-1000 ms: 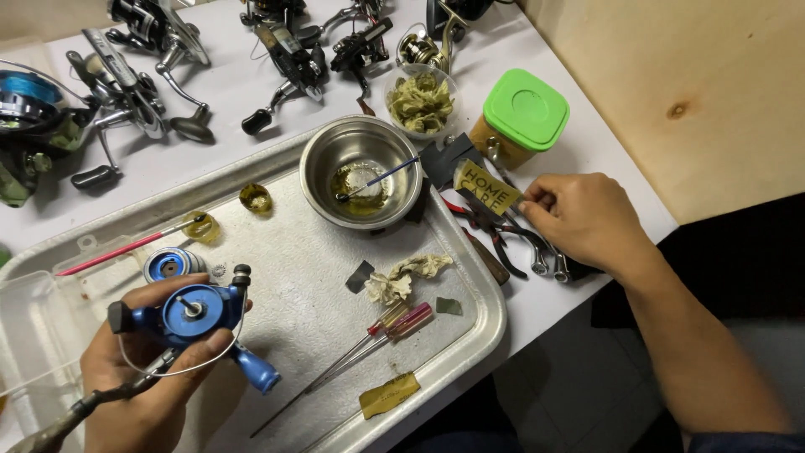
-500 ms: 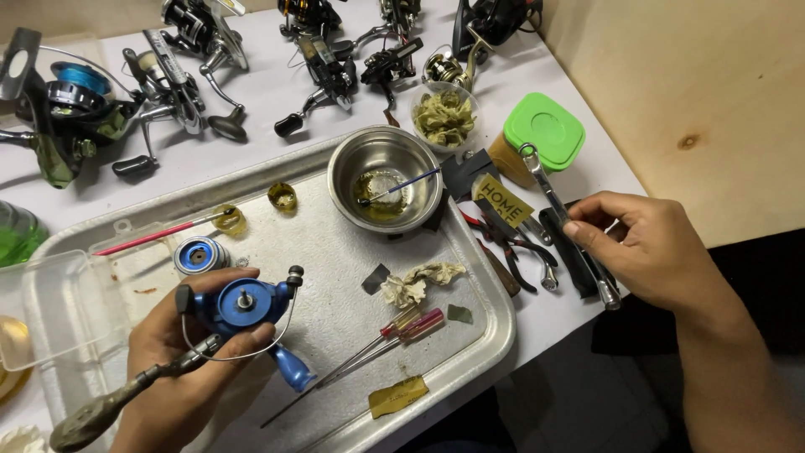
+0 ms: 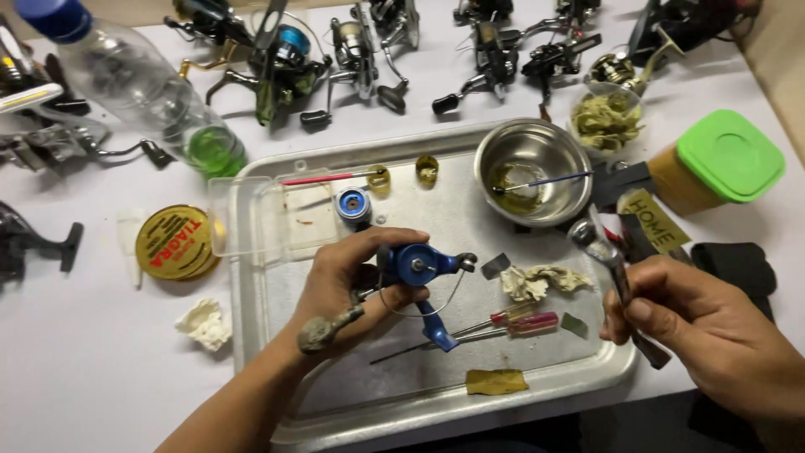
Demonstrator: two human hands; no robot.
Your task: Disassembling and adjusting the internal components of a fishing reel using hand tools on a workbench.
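- Head view: the left hand point(image 3: 348, 281) was closed around a blue fishing reel point(image 3: 417, 270), holding it just above the metal tray point(image 3: 277, 394).
- The right hand point(image 3: 713, 335) was clamped on a metal wrench point(image 3: 616, 281), its head up, near the tray's right edge.
- It seemed the step was bringing the tool to the reel; the next move would need the wrench head set on the reel's centre nut.
- The reel's long axis ran upper right to lower left; its blue handle knob point(image 3: 443, 337) pointed down toward the person.
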